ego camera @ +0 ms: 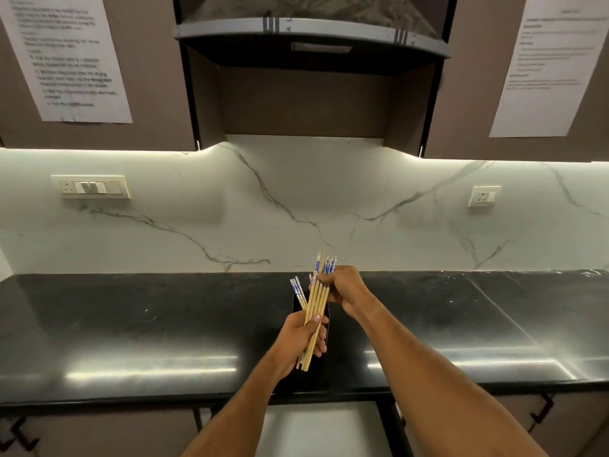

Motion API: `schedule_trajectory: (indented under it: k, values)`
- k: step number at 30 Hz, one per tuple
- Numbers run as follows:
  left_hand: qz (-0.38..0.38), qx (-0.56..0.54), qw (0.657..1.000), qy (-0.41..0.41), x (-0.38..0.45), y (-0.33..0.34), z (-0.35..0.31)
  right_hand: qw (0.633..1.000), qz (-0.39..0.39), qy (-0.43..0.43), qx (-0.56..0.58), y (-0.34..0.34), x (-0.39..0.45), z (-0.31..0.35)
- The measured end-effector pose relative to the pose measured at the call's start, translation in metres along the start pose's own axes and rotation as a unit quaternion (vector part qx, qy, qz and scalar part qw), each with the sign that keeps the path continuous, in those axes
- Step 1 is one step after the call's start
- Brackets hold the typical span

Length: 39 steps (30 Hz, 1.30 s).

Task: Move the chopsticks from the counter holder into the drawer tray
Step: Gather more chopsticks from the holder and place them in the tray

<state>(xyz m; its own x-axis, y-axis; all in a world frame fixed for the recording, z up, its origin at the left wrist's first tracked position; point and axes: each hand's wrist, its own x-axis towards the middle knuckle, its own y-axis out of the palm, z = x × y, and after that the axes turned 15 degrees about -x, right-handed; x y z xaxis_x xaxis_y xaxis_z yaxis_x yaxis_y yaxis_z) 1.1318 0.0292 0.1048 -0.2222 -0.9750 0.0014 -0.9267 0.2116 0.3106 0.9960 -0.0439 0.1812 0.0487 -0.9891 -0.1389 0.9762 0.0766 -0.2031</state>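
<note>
A bundle of several wooden chopsticks (317, 301) with blue-and-white patterned tops is held above the black counter. My left hand (303, 338) grips the lower part of the bundle. My right hand (342, 288) grips the upper part, just below the patterned ends. A few chopsticks (298, 291) splay out to the left. Behind the hands stands a black counter holder (298, 303), mostly hidden. Below the counter edge the open drawer (316, 427) shows a pale bottom between my forearms; I cannot make out a tray in it.
The glossy black counter (131, 324) runs the full width, backed by a white marble wall with two sockets (90, 187) (484, 196). Dark upper cabinets with taped paper sheets (66, 57) and a hood (309, 37) hang overhead. Cabinet handles (540, 412) flank the drawer.
</note>
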Motion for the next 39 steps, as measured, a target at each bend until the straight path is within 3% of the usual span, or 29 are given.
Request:
schedule_trajectory:
  k: [12,27,31,39]
  values:
    - [-0.023,-0.011,0.999,-0.028,0.001,0.006,-0.007,0.985,-0.134,-0.109,-0.004,-0.028,0.012,0.044]
    - [-0.037,-0.018,0.998,-0.039,0.014,0.003,0.004,0.995,-0.084,-0.048,-0.011,-0.029,0.019,0.034]
    - [-0.062,-0.035,0.997,-0.036,0.016,0.002,0.009,0.995,-0.088,-0.045,-0.029,-0.034,0.021,0.035]
    - [-0.042,-0.046,0.997,-0.035,0.019,0.007,0.005,0.992,-0.111,-0.061,-0.019,-0.042,0.027,0.042]
